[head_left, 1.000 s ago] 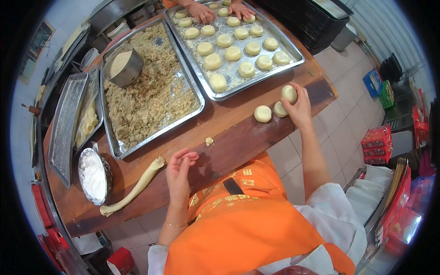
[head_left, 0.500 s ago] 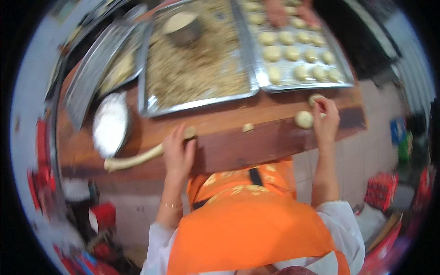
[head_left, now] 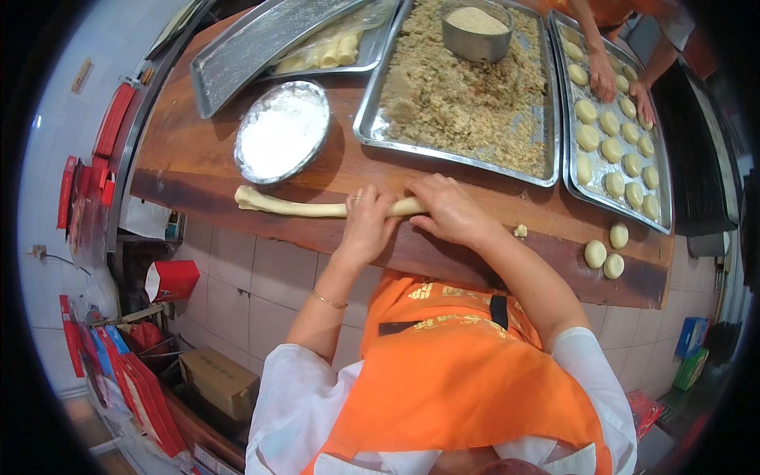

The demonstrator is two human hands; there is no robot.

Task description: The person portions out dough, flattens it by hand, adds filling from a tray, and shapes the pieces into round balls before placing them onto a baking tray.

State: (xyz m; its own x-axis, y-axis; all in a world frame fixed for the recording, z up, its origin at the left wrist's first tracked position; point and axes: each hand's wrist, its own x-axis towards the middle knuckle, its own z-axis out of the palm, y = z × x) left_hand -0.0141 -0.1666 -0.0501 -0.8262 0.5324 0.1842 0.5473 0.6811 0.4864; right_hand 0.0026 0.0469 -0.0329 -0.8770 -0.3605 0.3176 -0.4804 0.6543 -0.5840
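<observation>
A long pale dough rope (head_left: 305,208) lies near the front edge of the wooden table (head_left: 198,170). My left hand (head_left: 368,222) is closed around it toward its right part. At the rope's right end my right hand (head_left: 453,210) has its fingers wrapped over the tip, which they partly hide. To the right of my right hand lies a small dough scrap (head_left: 520,230). Farther right, three round dough pieces (head_left: 595,254) sit together on the table.
A bowl of white flour (head_left: 281,131) stands behind the rope. Behind it are stacked metal trays (head_left: 229,75), a tray of crumbly filling (head_left: 467,119) holding a metal tin (head_left: 475,39), and a tray of dough rounds (head_left: 586,194), where another person's hands (head_left: 603,79) work.
My right hand has moved left from the dough rounds to the rope's end; the rounds are left on the table. My left hand remains on the rope. The view has shifted leftward.
</observation>
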